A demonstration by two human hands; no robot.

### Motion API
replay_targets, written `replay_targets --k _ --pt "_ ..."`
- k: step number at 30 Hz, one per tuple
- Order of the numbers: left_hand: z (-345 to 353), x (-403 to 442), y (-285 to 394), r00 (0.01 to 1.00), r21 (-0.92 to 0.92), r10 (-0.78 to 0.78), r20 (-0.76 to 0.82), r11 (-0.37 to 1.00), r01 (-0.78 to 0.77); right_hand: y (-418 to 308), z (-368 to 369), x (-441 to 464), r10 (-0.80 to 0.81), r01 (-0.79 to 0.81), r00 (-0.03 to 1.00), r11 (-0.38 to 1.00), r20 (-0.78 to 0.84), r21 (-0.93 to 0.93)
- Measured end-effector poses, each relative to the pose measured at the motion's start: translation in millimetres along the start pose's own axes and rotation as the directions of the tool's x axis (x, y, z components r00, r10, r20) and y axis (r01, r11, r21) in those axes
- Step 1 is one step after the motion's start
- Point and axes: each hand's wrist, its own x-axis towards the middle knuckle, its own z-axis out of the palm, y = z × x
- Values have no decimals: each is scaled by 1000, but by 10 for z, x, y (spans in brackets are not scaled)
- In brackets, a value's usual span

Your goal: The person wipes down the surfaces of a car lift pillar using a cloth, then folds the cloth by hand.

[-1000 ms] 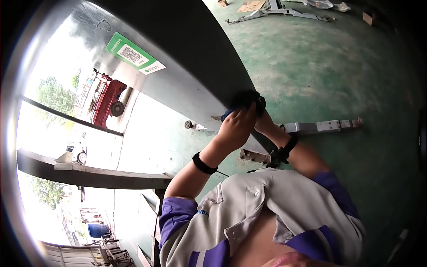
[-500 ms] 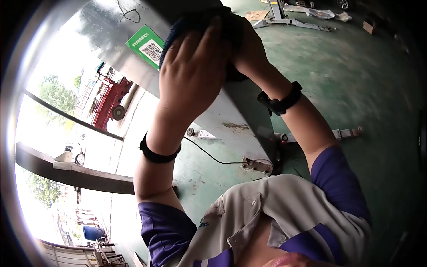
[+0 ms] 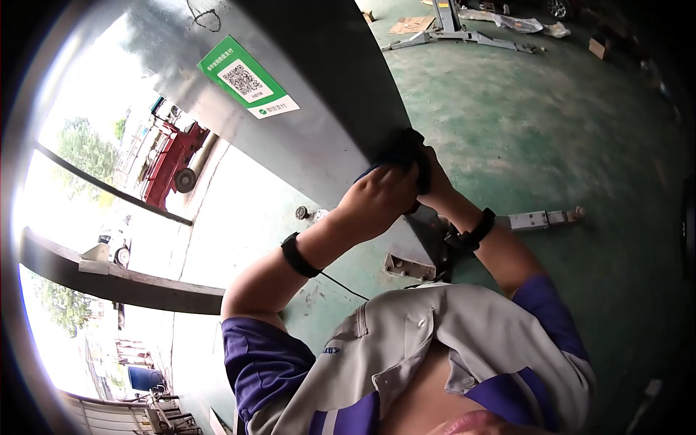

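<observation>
A dark blue cloth (image 3: 397, 151) is wrapped over the edge of a metal column (image 3: 319, 138), low on its length. From the column's bright face, my left hand (image 3: 380, 194) presses the cloth with bent fingers. Around the dark side, my right hand (image 3: 435, 181) grips the same cloth, though its fingers are mostly hidden behind it. Higher up the column is a green sticker with a QR code (image 3: 246, 78), now fully in sight.
The column's bolted base plate (image 3: 409, 267) stands on the green floor (image 3: 507, 138). A grey lift arm (image 3: 540, 220) extends beyond my right wrist. Farther off are another lift base (image 3: 457, 32), cardboard (image 3: 412, 25) and, outside, a red cart (image 3: 170, 163).
Both hands have slid down the column with the cloth, closer to my body. The sticker they partly covered is uncovered.
</observation>
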Motion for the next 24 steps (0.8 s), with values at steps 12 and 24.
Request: replay_targets --k 12,24 --pt "-1107 219 -450 864 166 -137 -484 955 245 -1742 -333 1604 -592 595 803 802 -74 43" --pt "374 -160 225 981 -11 -97 -166 995 96 350 163 213 75 -118 989 923 130 366"
